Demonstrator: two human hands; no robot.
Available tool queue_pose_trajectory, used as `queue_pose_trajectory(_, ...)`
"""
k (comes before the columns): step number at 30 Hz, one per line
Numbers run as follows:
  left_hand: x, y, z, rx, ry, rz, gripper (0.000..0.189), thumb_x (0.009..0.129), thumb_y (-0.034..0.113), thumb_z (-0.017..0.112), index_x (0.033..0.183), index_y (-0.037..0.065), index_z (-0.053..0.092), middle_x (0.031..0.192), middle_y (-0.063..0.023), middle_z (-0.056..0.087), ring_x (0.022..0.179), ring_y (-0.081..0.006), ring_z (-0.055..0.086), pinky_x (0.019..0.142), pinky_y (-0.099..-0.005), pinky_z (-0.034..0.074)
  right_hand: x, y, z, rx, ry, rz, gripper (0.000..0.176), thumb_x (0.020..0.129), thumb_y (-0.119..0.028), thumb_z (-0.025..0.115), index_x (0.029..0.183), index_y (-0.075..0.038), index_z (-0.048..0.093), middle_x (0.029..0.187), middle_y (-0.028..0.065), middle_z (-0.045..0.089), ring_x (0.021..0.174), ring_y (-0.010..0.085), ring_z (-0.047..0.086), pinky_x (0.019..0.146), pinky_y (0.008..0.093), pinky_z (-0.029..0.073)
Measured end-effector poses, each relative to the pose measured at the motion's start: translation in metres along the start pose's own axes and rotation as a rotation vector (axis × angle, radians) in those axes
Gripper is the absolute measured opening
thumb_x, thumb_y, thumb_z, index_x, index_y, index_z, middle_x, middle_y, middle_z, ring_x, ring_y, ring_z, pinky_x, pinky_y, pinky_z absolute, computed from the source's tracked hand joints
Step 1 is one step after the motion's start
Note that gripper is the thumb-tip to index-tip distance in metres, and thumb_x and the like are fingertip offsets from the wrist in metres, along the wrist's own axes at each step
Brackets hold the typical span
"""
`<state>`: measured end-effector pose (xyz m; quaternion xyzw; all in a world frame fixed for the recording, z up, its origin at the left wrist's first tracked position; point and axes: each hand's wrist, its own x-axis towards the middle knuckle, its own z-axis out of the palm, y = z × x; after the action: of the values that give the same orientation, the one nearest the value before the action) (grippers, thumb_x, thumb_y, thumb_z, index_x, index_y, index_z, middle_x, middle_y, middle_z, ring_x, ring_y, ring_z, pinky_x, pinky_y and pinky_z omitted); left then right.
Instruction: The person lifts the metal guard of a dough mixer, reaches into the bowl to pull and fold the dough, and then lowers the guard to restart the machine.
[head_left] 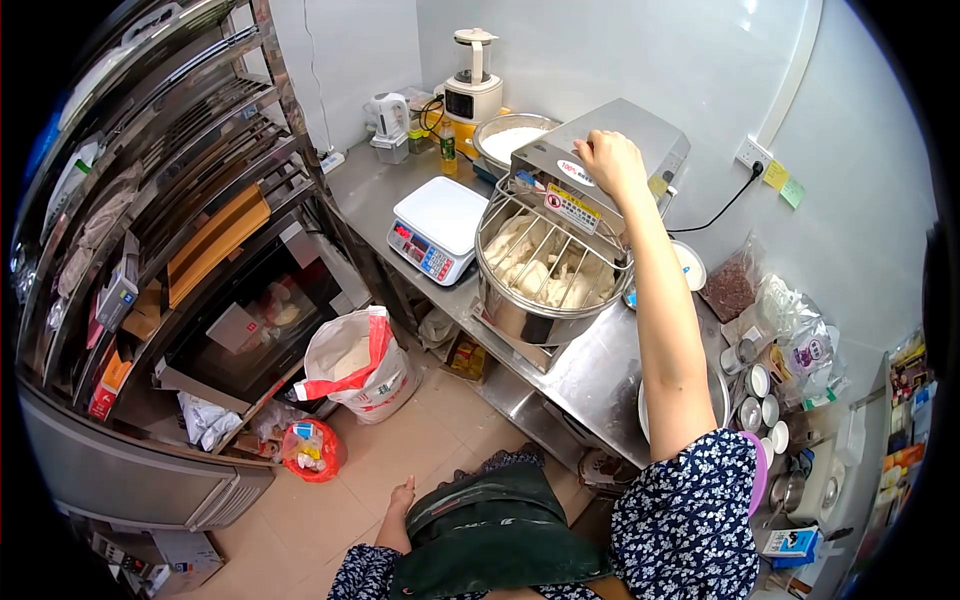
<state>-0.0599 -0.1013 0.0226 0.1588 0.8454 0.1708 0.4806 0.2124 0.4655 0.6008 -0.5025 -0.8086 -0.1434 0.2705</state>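
The mixer (600, 140) stood on the table (590, 375), its long axis slanting from the wall toward the near left. The right hand (610, 162) curled shut at its top, any hold unclear; the left hand's (403, 494) grip could not be told.

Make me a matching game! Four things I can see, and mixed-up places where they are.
1. Dough
2. Digital scale
3. Sticky notes
4. Open sack

A. On the floor
B. On the wall
C. Inside the mixer bowl
D. Directly on the metal counter

Right pairs: 1-C, 2-D, 3-B, 4-A
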Motion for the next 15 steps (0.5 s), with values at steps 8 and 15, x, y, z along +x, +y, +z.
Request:
queue_pose_trajectory(8,-0.0025,0.001,-0.0023,-0.014,-0.036,0.024,0.081,0.094,0.069,0.042,0.116,-0.006,0.066,0.108,-0.0229,0.069,0.103,-0.032,0.066,0.091,-0.0417,0.05,-0.0008,-0.0006,-0.0011,-0.008,0.004,-0.002,0.04,0.093,-0.04,0.059,0.089,-0.002,0.069,0.092,0.0176,0.07,0.093,0.0341,0.067,0.085,0.046,0.053)
queue_pose_trajectory(15,-0.0021,0.001,-0.0027,-0.033,-0.043,0.042,0.082,0.095,0.067,0.044,0.119,-0.009,0.063,0.109,-0.0236,0.068,0.1,-0.0308,0.066,0.087,-0.0401,0.052,-0.0004,0.0003,0.0004,-0.006,0.015,-0.01,0.04,0.093,-0.04,0.059,0.088,-0.002,0.069,0.091,0.0179,0.07,0.093,0.0342,0.067,0.084,0.046,0.053)
